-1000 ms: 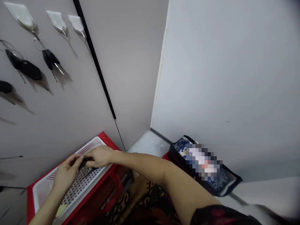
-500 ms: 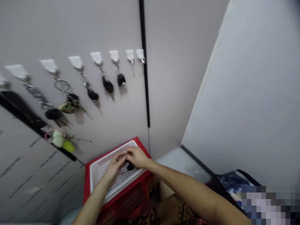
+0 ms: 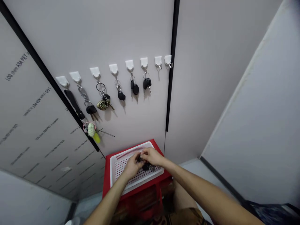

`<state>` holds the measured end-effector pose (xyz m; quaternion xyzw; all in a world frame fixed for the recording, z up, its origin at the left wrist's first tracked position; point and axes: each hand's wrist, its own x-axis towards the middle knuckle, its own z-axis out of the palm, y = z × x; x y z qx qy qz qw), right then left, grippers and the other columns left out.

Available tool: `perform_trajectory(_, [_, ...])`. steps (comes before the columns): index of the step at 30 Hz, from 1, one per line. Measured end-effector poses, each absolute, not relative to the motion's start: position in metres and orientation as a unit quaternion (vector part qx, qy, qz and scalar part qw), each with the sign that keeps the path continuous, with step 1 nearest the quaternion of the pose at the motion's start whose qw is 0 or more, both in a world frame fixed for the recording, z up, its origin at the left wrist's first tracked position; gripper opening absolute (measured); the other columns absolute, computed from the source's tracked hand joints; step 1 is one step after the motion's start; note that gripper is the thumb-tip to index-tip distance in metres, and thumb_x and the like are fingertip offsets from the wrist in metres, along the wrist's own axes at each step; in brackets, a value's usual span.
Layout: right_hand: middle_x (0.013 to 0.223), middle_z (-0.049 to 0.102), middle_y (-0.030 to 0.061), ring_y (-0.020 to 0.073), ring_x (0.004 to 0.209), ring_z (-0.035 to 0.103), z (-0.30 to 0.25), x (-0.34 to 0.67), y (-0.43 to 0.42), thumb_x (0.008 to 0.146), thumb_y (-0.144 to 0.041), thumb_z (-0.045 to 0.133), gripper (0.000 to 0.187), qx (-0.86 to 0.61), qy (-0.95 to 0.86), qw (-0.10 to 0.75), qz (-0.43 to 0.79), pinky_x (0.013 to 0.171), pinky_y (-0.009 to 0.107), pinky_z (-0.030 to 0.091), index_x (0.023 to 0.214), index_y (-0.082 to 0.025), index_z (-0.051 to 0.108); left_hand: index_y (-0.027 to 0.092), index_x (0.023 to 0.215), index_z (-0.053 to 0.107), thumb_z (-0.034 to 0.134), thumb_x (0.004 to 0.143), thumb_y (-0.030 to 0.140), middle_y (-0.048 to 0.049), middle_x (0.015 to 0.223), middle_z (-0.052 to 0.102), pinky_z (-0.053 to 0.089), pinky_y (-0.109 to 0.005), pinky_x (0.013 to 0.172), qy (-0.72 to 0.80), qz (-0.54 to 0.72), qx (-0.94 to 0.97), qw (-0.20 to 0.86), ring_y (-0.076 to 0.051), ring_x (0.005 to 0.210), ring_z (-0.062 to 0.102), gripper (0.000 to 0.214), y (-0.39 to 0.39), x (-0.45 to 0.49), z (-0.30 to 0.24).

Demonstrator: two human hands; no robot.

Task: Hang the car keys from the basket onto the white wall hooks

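Observation:
Above a white perforated basket (image 3: 124, 187), my left hand (image 3: 132, 165) and my right hand (image 3: 152, 156) meet, fingers closed around a bunch of keys (image 3: 145, 167). Black key heads and some metal parts hang below the fingers; the rest is hidden by them. My fingertips pinch at the top of the bunch, where a ring may be, but it is too small to make out.
The basket stands on a red bag (image 3: 106, 178). On the wall behind, a row of white hooks (image 3: 113, 69) holds several key sets, including a brass-coloured pendant (image 3: 102, 105) and a black strap (image 3: 74, 104). Two bare hooks (image 3: 158, 62) are at the right end.
The view has swung left, so the hooks and basket appear further right. Both hands stay together on the keys, with the fingers slightly shifted and more of the bunch showing.

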<state>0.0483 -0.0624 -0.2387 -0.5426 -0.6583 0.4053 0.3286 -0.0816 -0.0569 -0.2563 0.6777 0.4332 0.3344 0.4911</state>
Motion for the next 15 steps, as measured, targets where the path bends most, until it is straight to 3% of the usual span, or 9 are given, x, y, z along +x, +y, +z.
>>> perform_trajectory(2, [0.047,0.048,-0.0035,0.006,0.043,0.042,-0.241,0.046,-0.063,0.064,-0.019,0.041,0.012,-0.554,-0.641,0.338,0.409,0.044,0.017,0.032,0.059,-0.013,0.05,0.013,0.078,0.052,0.046,0.058,0.017,-0.0023,0.073,0.056,0.036,-0.025,0.066,0.437,0.306,0.704,0.468,-0.013,0.07,0.049,0.021,-0.057,-0.082,-0.258])
perform_trajectory(5, [0.047,0.048,-0.0032,0.0066,0.045,0.041,-0.245,0.046,-0.063,0.062,-0.017,0.043,0.01,-0.571,-0.632,0.369,0.372,0.045,0.018,0.032,0.056,-0.013,0.05,0.012,0.071,0.053,0.042,0.061,0.019,-0.0002,0.06,0.054,0.036,-0.025,0.059,0.477,0.285,0.699,0.451,-0.012,0.058,0.047,0.017,-0.057,-0.081,-0.261])
perform_trajectory(9, [0.043,0.044,-0.0047,0.006,0.042,0.04,-0.246,0.047,-0.062,0.063,-0.016,0.041,0.01,-0.566,-0.622,0.375,0.39,0.044,0.017,0.032,0.059,-0.013,0.049,0.012,0.079,0.053,0.048,0.058,0.019,-0.002,0.071,0.056,0.036,-0.024,0.064,0.442,0.325,0.669,0.502,-0.012,0.067,0.047,0.023,-0.058,-0.08,-0.258])
perform_trajectory(15, [0.039,0.038,-0.0075,0.0046,0.035,0.036,-0.24,0.046,-0.061,0.063,-0.02,0.042,0.01,-0.525,-0.567,0.418,0.478,0.038,0.016,0.029,0.056,-0.014,0.044,0.012,0.086,0.051,0.052,0.058,0.035,-0.0036,0.074,0.057,0.037,-0.024,0.063,0.386,0.31,0.58,0.647,-0.01,0.063,0.049,0.036,-0.062,-0.082,-0.245])
